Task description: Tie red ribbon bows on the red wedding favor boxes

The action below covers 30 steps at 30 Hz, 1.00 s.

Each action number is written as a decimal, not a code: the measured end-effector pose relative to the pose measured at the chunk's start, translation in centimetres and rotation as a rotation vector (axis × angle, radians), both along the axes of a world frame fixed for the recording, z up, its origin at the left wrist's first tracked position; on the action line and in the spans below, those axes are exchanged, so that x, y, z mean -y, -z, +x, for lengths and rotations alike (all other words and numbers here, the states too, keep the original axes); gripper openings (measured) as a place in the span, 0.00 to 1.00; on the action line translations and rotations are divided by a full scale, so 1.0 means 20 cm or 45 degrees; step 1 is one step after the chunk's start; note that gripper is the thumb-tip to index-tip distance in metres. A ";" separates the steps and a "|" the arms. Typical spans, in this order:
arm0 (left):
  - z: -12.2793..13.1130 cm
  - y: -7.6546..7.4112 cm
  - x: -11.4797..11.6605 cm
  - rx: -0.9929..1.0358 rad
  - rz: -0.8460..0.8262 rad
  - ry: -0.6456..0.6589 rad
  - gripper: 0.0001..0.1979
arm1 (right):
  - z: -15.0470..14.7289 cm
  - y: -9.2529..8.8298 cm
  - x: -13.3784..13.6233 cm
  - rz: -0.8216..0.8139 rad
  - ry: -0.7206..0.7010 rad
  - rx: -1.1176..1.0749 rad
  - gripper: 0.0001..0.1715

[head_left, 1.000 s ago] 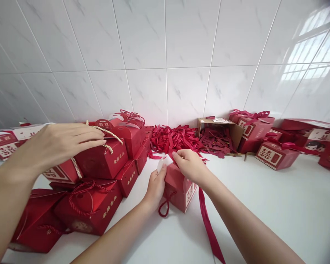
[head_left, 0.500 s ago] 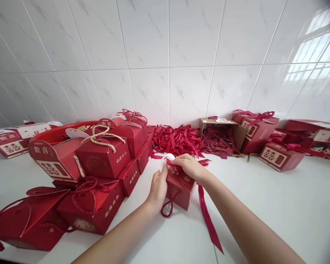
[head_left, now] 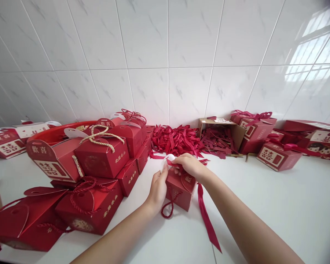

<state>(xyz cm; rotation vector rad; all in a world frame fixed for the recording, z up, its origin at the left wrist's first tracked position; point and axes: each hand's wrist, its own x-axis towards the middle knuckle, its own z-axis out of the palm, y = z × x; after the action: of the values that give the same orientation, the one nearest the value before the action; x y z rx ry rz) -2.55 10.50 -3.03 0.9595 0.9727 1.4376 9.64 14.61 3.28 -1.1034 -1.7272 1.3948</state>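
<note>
At frame centre, one small red card box (head_left: pixel 181 190) stood on the glossy white counter (head_left: pixel 277 212). The counter lay open at lower right, while stacked red boxes (head_left: pixel 101 161) crowded the left. The left hand (head_left: pixel 157 187) pinched one rounded white flap (head_left: pixel 166 160) at the box top. The right hand (head_left: pixel 191 167) had its fingers closed narrowly on one satin ribbon (head_left: pixel 207 220), which trailed flat toward the lower edge. One twisted cord loop (head_left: pixel 167 209) hung at the box front. A loose ribbon heap (head_left: pixel 176 139) lay against the tiled wall.

matt card box (head_left: pixel 180 189); satin ribbon (head_left: pixel 207 216); glossy tiles (head_left: pixel 143 44)
</note>
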 end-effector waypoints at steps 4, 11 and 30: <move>0.00 -0.02 0.01 -0.058 0.001 0.030 0.23 | 0.00 0.00 0.00 -0.001 0.012 0.019 0.19; 0.02 -0.03 0.03 -0.106 0.044 0.044 0.21 | 0.01 -0.02 0.00 -0.003 0.025 0.055 0.20; -0.05 -0.12 0.01 0.015 0.028 0.280 0.18 | 0.10 -0.12 0.06 0.063 -0.437 0.419 0.16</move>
<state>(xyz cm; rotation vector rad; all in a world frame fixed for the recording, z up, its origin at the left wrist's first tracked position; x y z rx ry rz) -3.62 10.27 -0.60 1.0393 0.8166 1.2704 11.71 13.38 5.63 -1.0929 -2.2613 1.4172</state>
